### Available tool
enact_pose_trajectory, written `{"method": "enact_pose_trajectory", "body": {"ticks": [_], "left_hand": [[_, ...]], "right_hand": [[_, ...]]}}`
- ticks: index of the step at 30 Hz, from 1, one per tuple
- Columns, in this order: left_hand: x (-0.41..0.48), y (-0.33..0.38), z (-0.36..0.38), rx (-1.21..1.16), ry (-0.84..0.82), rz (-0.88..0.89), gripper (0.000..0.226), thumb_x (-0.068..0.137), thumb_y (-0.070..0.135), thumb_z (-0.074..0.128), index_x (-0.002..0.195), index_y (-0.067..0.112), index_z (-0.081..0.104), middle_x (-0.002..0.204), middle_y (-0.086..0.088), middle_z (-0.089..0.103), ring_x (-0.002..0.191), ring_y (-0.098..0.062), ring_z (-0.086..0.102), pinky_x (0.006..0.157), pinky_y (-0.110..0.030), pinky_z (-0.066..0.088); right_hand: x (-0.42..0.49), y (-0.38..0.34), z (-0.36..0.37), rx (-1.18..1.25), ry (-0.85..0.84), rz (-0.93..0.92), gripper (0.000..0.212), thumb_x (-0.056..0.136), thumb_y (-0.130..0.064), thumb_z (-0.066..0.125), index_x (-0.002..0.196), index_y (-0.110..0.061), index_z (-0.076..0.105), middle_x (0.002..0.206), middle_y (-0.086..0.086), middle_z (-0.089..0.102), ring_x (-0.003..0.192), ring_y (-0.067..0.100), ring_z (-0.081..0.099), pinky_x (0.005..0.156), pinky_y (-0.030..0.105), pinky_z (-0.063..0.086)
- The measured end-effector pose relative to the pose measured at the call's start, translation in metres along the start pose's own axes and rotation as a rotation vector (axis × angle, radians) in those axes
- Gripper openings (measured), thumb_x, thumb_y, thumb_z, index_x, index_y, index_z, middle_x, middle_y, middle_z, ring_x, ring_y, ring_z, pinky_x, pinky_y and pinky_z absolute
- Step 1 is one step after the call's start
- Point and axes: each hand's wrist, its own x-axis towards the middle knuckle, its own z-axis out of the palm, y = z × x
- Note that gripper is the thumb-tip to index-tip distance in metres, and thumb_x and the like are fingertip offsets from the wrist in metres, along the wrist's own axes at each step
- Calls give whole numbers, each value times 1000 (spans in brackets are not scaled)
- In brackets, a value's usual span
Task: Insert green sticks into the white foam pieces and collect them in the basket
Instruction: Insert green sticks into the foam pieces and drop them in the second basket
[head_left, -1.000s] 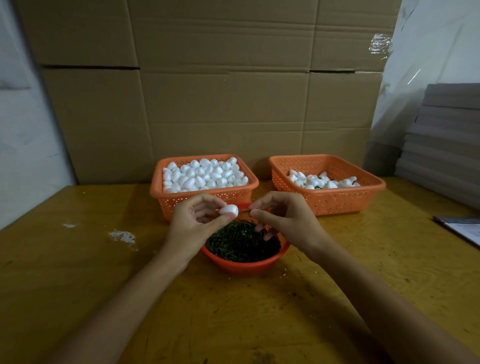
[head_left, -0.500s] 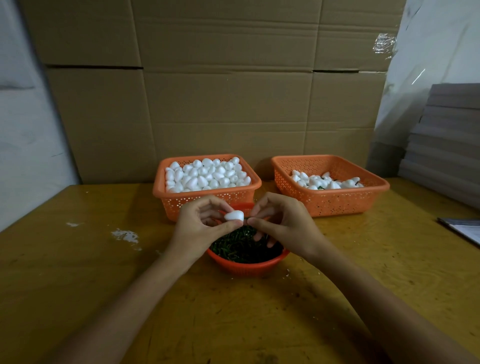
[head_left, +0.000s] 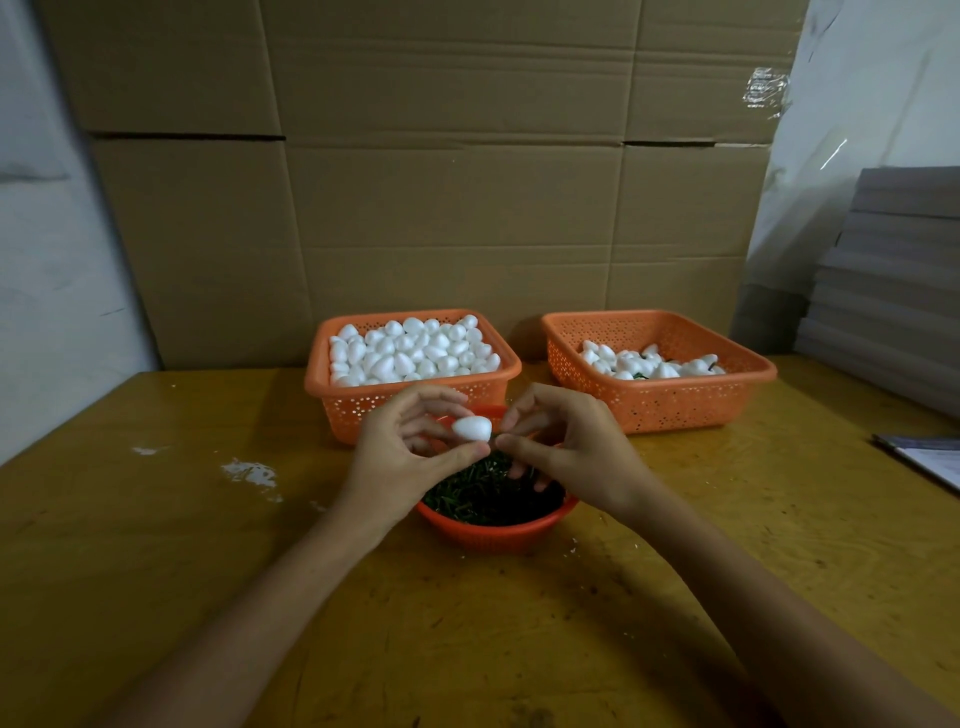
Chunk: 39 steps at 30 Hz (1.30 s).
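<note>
The left hand (head_left: 410, 460) pinches a white egg-shaped foam piece (head_left: 471, 428) between thumb and curled fingers, above a round orange bowl (head_left: 498, 531) of loose green sticks (head_left: 483, 499) on the yellow wooden tabletop (head_left: 156, 545). The right hand (head_left: 569, 452) has thumb and forefinger closed on a barely visible thin green stick (head_left: 498, 433) at the foam's pointed end. Behind, an orange perforated basket (head_left: 761, 370) holds a few foam pieces.
</note>
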Motion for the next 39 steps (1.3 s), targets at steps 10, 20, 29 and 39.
{"method": "enact_pose_trajectory", "body": {"ticks": [10,20,29,39], "left_hand": [[-5,2,8,24,57,-15,11,91,34,75,94,24,71,95,4,74,95,-17,71,88,-47,57],[-7,4,8,78,17,15,21,93,46,64,93,26,71,93,1,72,94,-18,69,89,-52,55],[-7,0,10,192,-15,49,14,99,29,63,89,21,70,85,6,69,89,-19,67,79,-46,52],[34,-11,-18,938,138,97,36,98,38,66,128,20,65,137,-3,54,130,-20,49,94,-32,47]], "right_hand": [[10,38,-88,-115,889,152,18,96,-22,74,112,-14,71,105,1,77,90,17,76,74,38,64],[15,74,-101,-814,576,201,34,98,3,54,125,-7,72,140,19,63,139,38,47,113,51,41],[9,0,3,-630,-153,-176,30,102,-32,60,132,-28,64,131,-8,67,120,10,59,98,31,50],[11,-9,26,-824,-547,70,46,109,-48,40,151,-33,52,157,-3,48,143,22,46,111,47,44]]}}
